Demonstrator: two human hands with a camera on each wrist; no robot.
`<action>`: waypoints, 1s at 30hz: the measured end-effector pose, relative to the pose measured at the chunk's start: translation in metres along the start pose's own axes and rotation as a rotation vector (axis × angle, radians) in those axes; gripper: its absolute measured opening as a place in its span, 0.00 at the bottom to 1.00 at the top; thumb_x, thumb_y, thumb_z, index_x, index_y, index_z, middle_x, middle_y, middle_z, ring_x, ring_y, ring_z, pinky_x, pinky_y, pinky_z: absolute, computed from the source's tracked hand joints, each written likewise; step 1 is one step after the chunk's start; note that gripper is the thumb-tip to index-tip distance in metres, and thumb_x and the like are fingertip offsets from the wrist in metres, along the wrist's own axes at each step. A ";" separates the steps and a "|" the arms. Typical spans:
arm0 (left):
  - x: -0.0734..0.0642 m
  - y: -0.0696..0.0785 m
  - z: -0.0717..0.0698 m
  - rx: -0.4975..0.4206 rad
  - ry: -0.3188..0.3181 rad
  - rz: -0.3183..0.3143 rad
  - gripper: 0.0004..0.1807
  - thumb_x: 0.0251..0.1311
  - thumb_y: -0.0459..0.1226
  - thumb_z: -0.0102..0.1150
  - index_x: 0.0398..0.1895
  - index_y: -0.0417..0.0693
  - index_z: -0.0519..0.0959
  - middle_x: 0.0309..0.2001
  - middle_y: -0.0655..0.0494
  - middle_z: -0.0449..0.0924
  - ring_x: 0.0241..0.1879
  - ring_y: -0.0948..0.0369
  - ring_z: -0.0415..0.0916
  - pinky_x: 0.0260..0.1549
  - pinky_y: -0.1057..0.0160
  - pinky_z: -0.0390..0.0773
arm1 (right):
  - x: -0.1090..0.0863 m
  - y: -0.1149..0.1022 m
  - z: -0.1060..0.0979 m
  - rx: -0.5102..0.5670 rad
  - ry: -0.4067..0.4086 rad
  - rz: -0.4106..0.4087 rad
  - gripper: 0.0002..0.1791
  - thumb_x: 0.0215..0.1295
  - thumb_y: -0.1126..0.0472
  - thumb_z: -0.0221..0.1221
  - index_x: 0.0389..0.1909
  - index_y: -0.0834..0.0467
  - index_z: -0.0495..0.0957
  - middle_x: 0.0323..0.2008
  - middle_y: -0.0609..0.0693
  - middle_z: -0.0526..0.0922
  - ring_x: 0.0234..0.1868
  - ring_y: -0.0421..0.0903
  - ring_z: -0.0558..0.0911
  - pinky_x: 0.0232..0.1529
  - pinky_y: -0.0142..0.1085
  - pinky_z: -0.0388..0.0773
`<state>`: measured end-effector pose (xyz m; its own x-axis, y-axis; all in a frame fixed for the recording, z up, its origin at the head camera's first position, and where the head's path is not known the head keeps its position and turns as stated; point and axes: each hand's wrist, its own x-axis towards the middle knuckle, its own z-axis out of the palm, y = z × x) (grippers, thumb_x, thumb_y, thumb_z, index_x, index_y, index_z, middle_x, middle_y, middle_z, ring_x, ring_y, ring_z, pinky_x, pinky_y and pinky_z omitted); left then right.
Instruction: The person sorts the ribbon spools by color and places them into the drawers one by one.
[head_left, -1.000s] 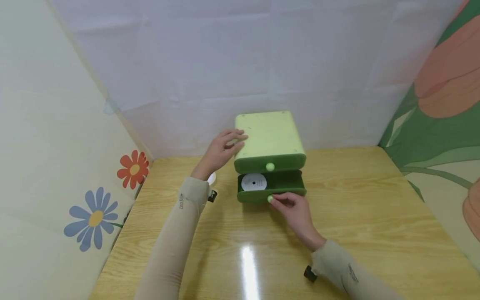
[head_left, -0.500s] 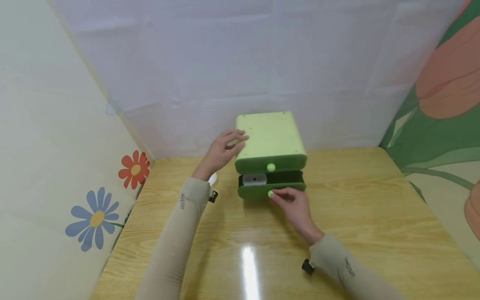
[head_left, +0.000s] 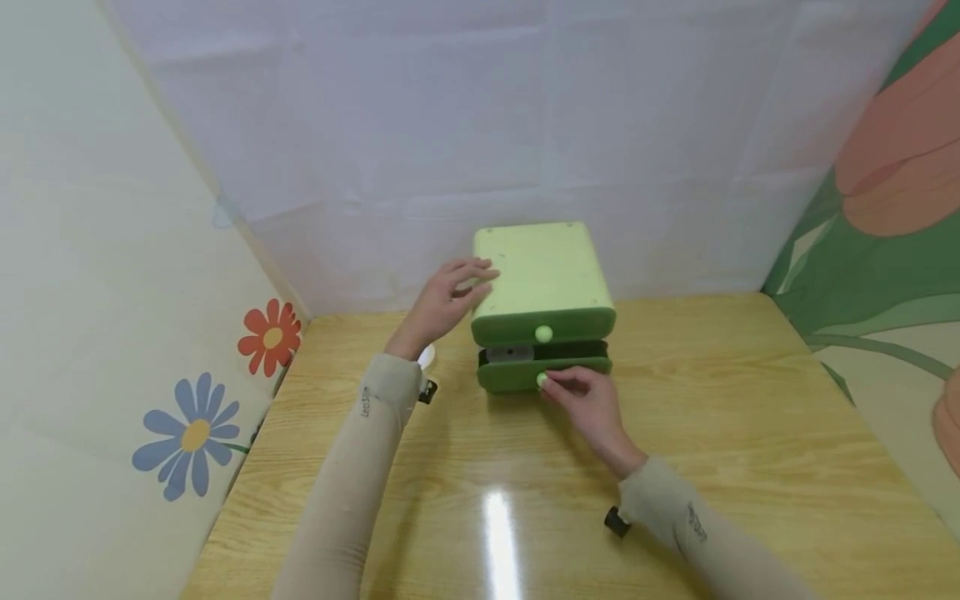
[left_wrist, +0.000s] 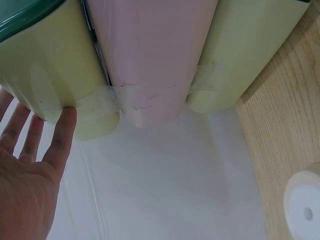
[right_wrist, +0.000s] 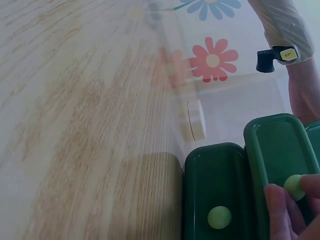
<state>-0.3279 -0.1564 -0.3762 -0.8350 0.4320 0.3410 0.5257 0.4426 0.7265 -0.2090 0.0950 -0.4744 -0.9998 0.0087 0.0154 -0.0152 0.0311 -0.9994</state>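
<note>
A green cabinet (head_left: 540, 271) stood at twelve o'clock on the desk (head_left: 712, 417), its middle drawer (head_left: 510, 378) partly out, right hand (head_left: 588, 408) pinched that drawer's knob (head_left: 542, 380) at six o'clock, left hand (head_left: 442, 304) lay loosely open, fingertips touching the cabinet at nine o'clock, white roll (head_left: 427, 357) near eight o'clock

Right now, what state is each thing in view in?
Cabinet: upright
Top drawer: shut
Middle drawer: part open
Bottom drawer: shut
Pale piece: inside middle drawer, partly hidden
White roll: on the table
Left hand: fingers touching cabinet
Right hand: pinching middle knob
</note>
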 end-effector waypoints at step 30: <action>0.000 0.000 -0.001 0.014 -0.006 -0.007 0.21 0.77 0.49 0.55 0.66 0.53 0.80 0.74 0.56 0.69 0.75 0.57 0.63 0.67 0.54 0.78 | 0.019 0.003 0.000 0.006 -0.016 -0.023 0.12 0.65 0.66 0.69 0.48 0.66 0.85 0.47 0.63 0.88 0.46 0.63 0.88 0.52 0.47 0.88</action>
<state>-0.3280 -0.1567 -0.3757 -0.8375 0.4338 0.3323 0.5222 0.4562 0.7206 -0.2280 0.0948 -0.4774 -0.9992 -0.0081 0.0382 -0.0384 0.0251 -0.9989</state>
